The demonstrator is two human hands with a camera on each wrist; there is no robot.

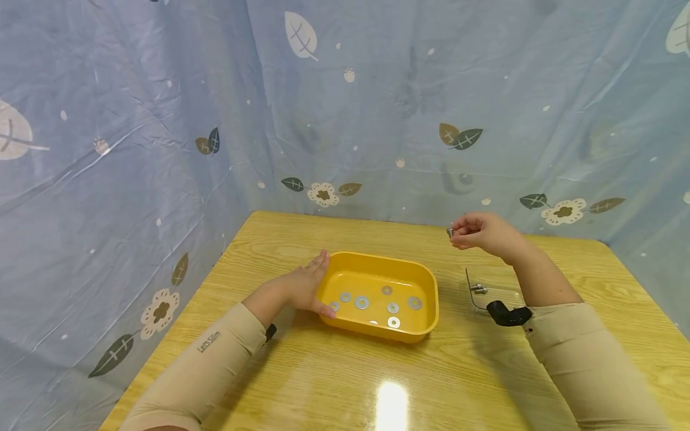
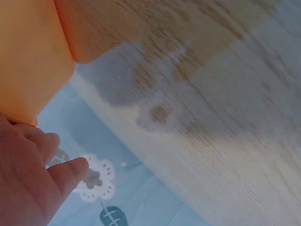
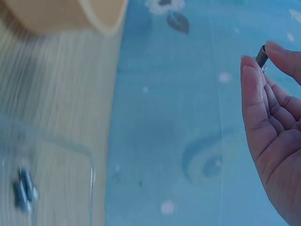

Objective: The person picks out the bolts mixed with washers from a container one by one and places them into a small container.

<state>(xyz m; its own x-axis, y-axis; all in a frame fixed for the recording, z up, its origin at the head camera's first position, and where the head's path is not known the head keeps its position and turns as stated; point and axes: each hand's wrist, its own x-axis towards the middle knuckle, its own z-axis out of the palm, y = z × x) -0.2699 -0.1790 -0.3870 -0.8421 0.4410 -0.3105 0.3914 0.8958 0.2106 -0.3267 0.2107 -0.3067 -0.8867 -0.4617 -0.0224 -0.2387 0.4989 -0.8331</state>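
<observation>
My right hand (image 1: 480, 233) is raised above the table's far right part and pinches a small metal bolt (image 1: 450, 232) between thumb and fingertips. In the right wrist view the threaded shank of the bolt (image 3: 262, 56) shows between them. My left hand (image 1: 307, 284) rests on the left end of a yellow tray (image 1: 426, 323), fingers fairly straight along the side and thumb over the near-left rim. Several flat washers (image 1: 362, 302) lie spread over the tray's floor. More bolts (image 1: 478, 289) lie in a clear shallow tray (image 1: 474, 304) below my right forearm.
A wooden table (image 1: 334, 383) carries both trays, the clear one to the right of the yellow one. A blue curtain (image 1: 377, 108) with leaves and flowers hangs along the far and left sides. A black wrist mount (image 1: 507, 314) overlaps the clear tray.
</observation>
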